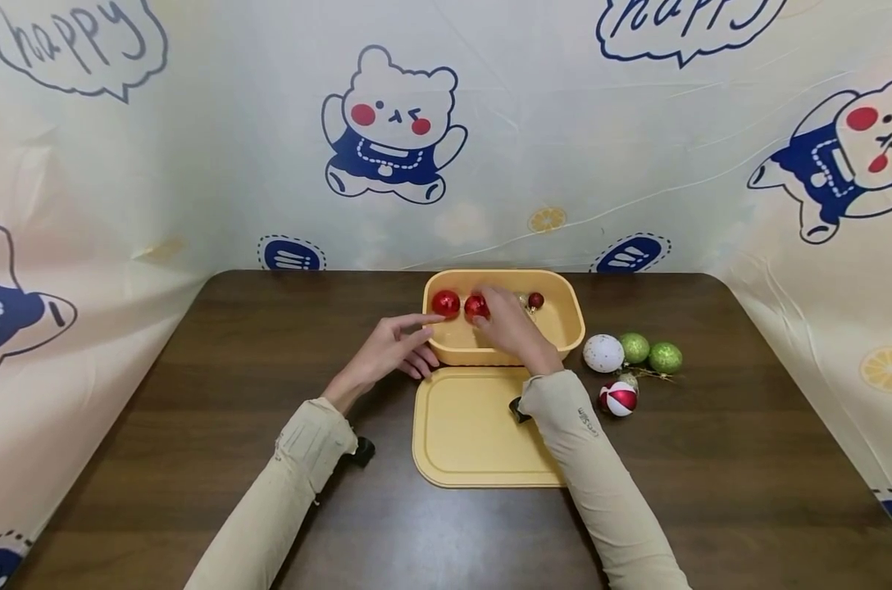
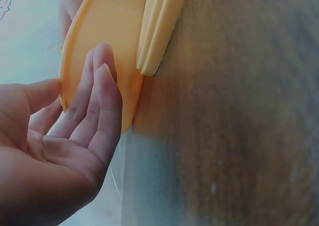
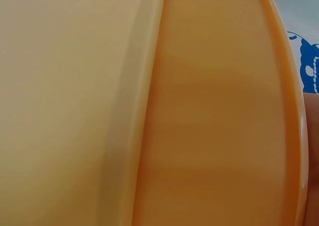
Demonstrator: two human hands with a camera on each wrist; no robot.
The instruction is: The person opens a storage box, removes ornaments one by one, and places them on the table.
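A yellow plastic box (image 1: pixel 503 356) stands at the back of the table. My right hand (image 1: pixel 511 324) reaches down into it, thumb and fingers round a shiny red Christmas ball (image 1: pixel 475 307). To the left of that, another red Christmas ball (image 1: pixel 446 303) lies inside, and a small dark red ball (image 1: pixel 536 300) sits at the right. My left hand (image 1: pixel 396 352) is at the box's left end, its fingers fairly straight along the outer wall and its thumb near the rim in the left wrist view. In the right wrist view the box wall hides my right fingers.
A flat yellow lid (image 1: pixel 475 426) lies in front of the box, under my right forearm. Right of the box are a speckled white ball (image 1: pixel 603 353), green glitter balls (image 1: pixel 665 358) and a red-and-white ball (image 1: pixel 619 398). A printed curtain (image 1: pixel 505 164) hangs behind the table.
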